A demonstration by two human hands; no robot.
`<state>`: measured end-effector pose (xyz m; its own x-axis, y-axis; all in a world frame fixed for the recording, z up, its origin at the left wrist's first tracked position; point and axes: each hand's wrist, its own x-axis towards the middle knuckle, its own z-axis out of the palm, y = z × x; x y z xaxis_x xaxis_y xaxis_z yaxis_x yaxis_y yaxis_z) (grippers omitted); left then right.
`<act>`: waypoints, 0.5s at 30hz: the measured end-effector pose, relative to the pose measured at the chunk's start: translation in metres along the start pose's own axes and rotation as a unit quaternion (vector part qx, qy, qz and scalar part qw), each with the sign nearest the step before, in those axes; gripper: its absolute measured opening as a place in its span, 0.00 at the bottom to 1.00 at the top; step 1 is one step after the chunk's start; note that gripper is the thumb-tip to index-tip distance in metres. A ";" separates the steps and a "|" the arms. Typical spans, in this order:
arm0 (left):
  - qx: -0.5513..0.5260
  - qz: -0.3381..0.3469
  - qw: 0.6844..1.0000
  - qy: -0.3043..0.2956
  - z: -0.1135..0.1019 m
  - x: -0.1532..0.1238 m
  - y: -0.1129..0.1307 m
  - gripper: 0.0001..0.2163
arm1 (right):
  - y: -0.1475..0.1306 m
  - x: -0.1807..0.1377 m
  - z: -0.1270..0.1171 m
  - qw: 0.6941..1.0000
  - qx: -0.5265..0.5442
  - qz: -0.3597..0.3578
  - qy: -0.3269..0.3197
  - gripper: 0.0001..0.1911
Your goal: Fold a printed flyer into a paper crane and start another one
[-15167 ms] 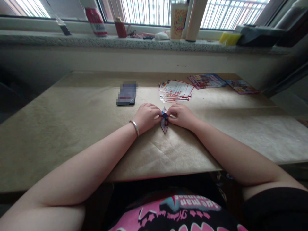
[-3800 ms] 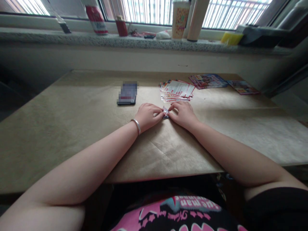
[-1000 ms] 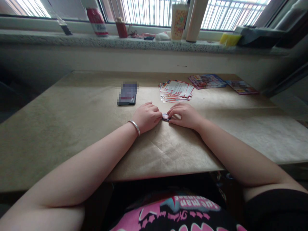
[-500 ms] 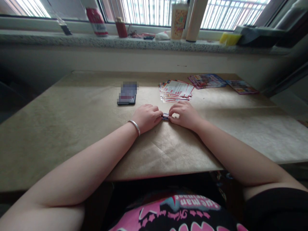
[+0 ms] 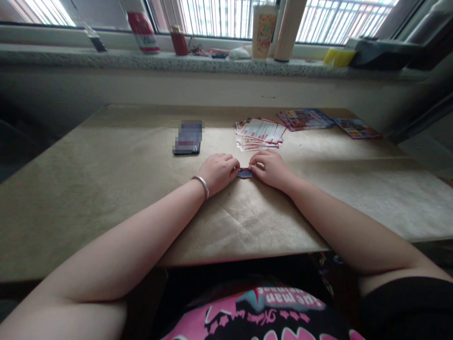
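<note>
Low over the table, a small dark-blue printed card [image 5: 244, 173], seemingly folded, is pinched from both sides. My left hand [image 5: 220, 172], with a silver bracelet at the wrist, has its fingers closed on the card's left end. At the opposite end, thumb and fingertips of my right hand [image 5: 271, 168] grip it. Both sets of fingertips cover the card's ends. Just beyond my hands lies a loose fanned pile of white cards with red print [image 5: 262, 132].
A dark phone [image 5: 187, 138] lies left of the fanned pile. Colourful card stacks rest at the back right, one larger [image 5: 306, 119] and one smaller [image 5: 356, 128]. Behind, the stone windowsill [image 5: 212, 66] holds a red can [image 5: 143, 32], a patterned cup [image 5: 264, 33] and a yellow object [image 5: 339, 57].
The pale strip along the card's top is gone, and more of its dark-blue printed face shows. My hands have shifted very slightly; both still hold it.
</note>
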<state>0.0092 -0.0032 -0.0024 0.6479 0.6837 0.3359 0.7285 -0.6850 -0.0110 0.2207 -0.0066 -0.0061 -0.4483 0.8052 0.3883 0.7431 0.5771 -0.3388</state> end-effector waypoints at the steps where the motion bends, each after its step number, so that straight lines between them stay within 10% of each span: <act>1: -0.014 -0.008 1.000 0.002 0.001 0.000 -0.001 0.10 | 0.001 0.001 0.001 1.000 0.011 0.013 -0.002 0.07; 15: -0.057 0.014 0.998 0.020 0.005 -0.001 -0.007 0.10 | 0.006 -0.002 0.003 0.998 0.054 -0.015 0.025 0.03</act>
<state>0.0048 0.0026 -0.0076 0.6569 0.6548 0.3739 0.6786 -0.7295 0.0853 0.2241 -0.0042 -0.0115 -0.4419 0.7811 0.4412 0.6702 0.6144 -0.4164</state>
